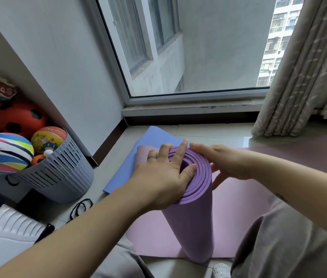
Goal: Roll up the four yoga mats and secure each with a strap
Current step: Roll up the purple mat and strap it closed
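A rolled purple yoga mat (190, 223) stands nearly upright on the floor in front of me, its spiral end facing up. My left hand (162, 173) lies over that top end, thumb pushed into the hollow core and fingers across the coils. My right hand (225, 163) wraps the roll's right side just under the rim. A pink mat (237, 213) lies flat beneath it, on top of a flat blue mat (138, 157). Several black elastic strap loops (81, 207) lie on the tiles to the left.
A grey slotted basket (58, 177) full of balls stands at the left by the wall. A white object (8, 225) sits at the lower left. A window and a curtain (299, 77) are ahead; another pinkish mat (309, 149) lies at the right. My grey-trousered knees flank the roll.
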